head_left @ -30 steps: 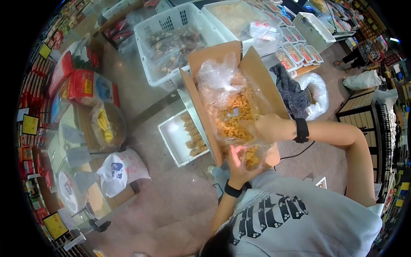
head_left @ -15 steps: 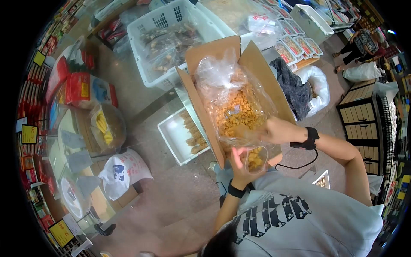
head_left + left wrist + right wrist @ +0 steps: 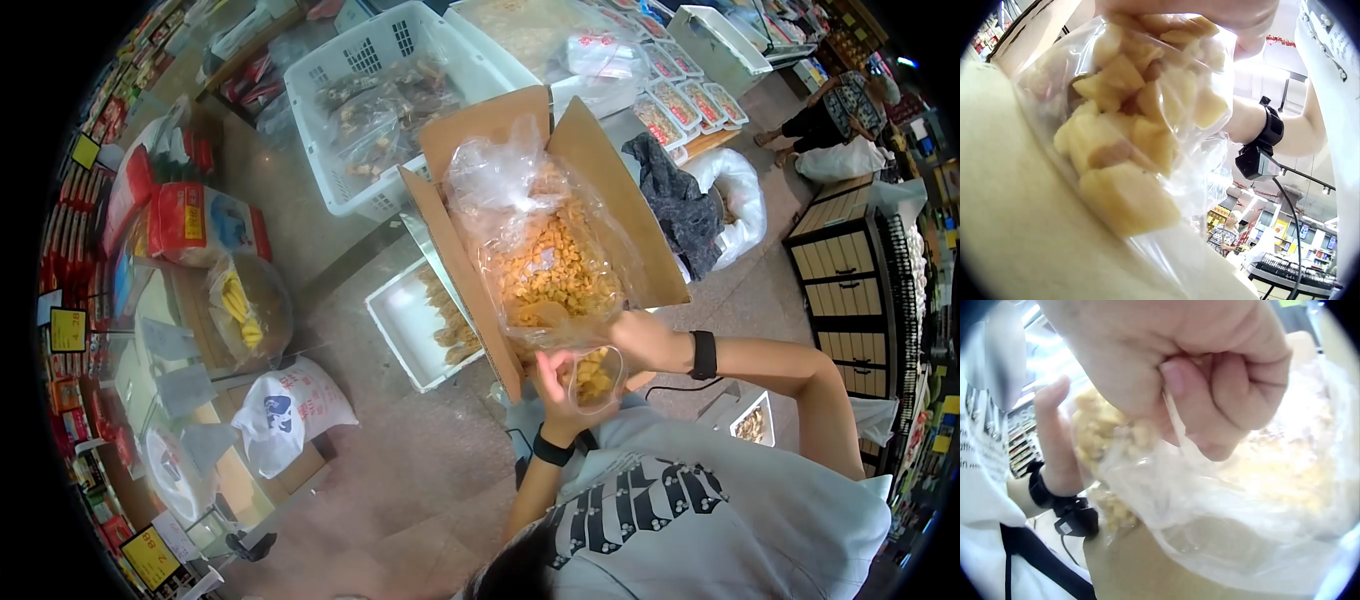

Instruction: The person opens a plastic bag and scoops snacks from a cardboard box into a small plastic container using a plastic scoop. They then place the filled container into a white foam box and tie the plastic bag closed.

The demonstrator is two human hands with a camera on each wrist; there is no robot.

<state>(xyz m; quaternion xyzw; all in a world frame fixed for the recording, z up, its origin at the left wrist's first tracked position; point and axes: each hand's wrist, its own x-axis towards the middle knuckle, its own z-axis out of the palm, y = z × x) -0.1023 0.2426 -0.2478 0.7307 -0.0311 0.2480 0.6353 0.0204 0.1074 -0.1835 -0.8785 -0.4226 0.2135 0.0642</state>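
In the head view my left hand (image 3: 562,402) grips a small clear bag (image 3: 597,380) of yellow chunks below the cardboard box (image 3: 622,205). My right hand (image 3: 648,342) is just above and right of it, at the box's near edge. Inside the box lies a large clear bag (image 3: 555,262) of orange-yellow pieces, knotted at its far end. The right wrist view shows my right hand (image 3: 1216,369) with curled fingers, pinching a thin pale strip (image 3: 1175,419) against the thumb; what it belongs to is hidden. Chunks (image 3: 1141,119) fill the small bag in the left wrist view.
A white plastic crate (image 3: 340,190) of bagged goods stands beyond the box. A white foam tray (image 3: 405,325) sits to its left. Dark cloth (image 3: 672,200) and wrapped trays (image 3: 690,105) are to the right. A person (image 3: 835,115) stands farther off.
My right hand has come from over the orange-yellow pieces back toward my body, beside the small bag. My left hand keeps hold of that bag, shifting little.
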